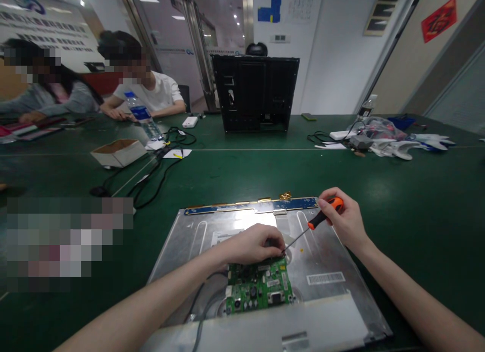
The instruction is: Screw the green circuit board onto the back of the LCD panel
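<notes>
Two hands of ours are at work over a silvery metal panel (322, 261) lying on the green table (227, 175) in front of us. With our right hand (343, 218) we grip the orange-and-black handle of a screwdriver (317, 220), fingers and thumb closed around its end. Our left hand (263, 243) is bent over the far edge of a green circuit board (261, 286), thumb and fingers drawn in beside the tool's tip; we cannot tell whether they pinch the tip, a small part or nothing.

The left hand hides much of the board's far edge, and we cannot make out what the tip meets there. A pale cover strip (318, 316) lies across the panel's near side, and the bottom of the view cuts off both it and our forearms. A dark cable (200, 321) runs over the strip and out of sight. A coarse blur covers a patch at the left, and a black monitor casing (257, 89) hides most of someone behind it.

The screwdriver's long axis slants: its handle is up at the right, its shaft runs down leftward and toward us, and its tip points at the board's far right corner. Along the panel's far edge, a narrow blue circuit strip (227, 208) runs lengthwise from left to right.
</notes>
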